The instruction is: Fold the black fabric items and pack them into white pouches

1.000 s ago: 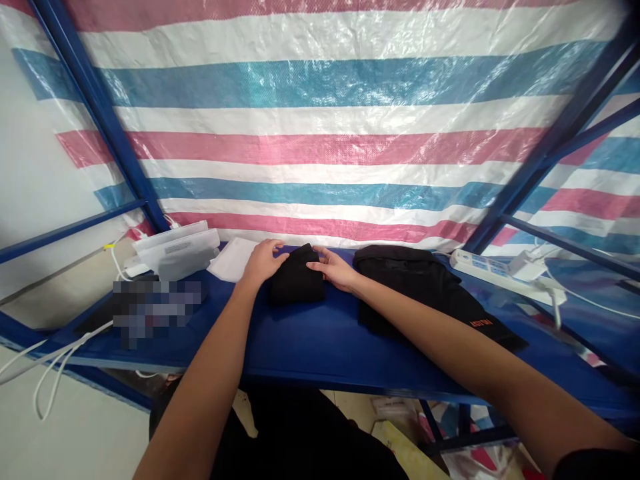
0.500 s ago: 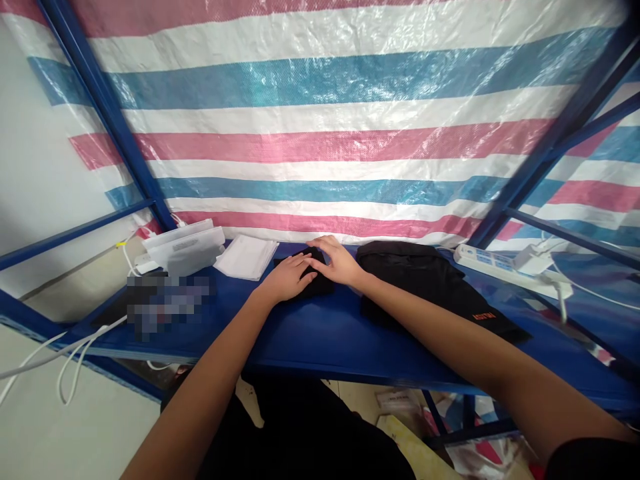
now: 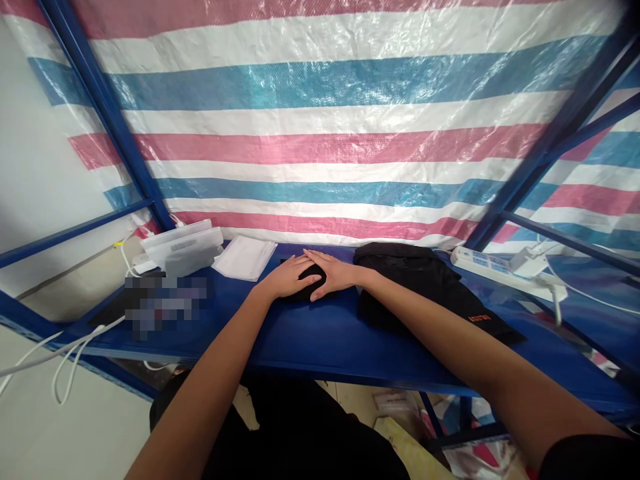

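Black cloth, small bundle, beneath left hand and right hand

Handling note: the step in hand looks like pressing the bundle flat. Best done, in my judgement, with palms level, weight shared evenly by both hands, and any smoothing worked outward from the middle so that no edge rucks up.

Position: directly under the fingers of both hands, on the blue shelf. One dark patch shows in the gap between fingers and thumbs; slivers show beside the left fingers. Remainder covered; folds cannot be told.

Fingers, left: extended, slightly parted, laid over the bundle, thumb held away; no grip seen.

Fingers, right: extended, tips lapping the left fingertips, thumb spread wide; no grip seen.

Surroundings: white papers, left of the left fingers, near, apart. Black garment, right of the right fingers, forearm across it. Power strip, farther right, well apart.
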{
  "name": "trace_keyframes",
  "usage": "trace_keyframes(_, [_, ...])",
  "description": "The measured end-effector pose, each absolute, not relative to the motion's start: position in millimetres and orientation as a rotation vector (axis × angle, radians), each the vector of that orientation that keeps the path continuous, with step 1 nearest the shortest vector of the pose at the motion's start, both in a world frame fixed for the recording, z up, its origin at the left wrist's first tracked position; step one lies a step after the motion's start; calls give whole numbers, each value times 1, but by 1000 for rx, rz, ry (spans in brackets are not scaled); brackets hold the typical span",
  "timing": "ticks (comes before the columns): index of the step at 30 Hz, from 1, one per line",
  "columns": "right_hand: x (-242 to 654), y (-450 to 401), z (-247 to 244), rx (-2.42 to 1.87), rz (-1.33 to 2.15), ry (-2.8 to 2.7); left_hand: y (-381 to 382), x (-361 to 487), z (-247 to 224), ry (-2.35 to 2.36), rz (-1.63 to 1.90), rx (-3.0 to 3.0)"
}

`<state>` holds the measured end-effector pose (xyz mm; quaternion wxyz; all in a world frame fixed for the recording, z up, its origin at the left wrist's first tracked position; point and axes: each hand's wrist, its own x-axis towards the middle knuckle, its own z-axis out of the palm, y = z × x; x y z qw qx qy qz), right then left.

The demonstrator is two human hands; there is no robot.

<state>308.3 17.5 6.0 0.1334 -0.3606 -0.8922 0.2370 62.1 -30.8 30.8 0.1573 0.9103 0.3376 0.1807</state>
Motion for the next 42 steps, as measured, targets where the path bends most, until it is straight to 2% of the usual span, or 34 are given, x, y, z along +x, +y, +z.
trace_keyframes(7, [307,3,17,-1182,560,-2608,-22,39,12,1274,435,2458])
trace_keyframes(13, [299,-43,51,-640,60,-2731,-20,33,7,1236,463,2480])
trace_keyframes(18, [304,-65,54,-598,-57,-2789,-22,34,10,1276,556,2534])
trace_keyframes(23, [319,-68,45,-595,-230,-2790,-36,44,24,964,955,2700])
trace_keyframes(26, [324,-67,43,-622,-290,-2717,-48,51,30,768,941,2667])
trace_keyframes(30, [326,-60,45,-699,-107,-2418,-54,50,33,841,934,2526])
trace_keyframes(36, [319,-42,55,-799,570,-1695,-47,43,33,981,1024,2067])
trace_keyframes(42, [318,-41,60,-804,1093,-1612,-43,56,28,870,1221,1539])
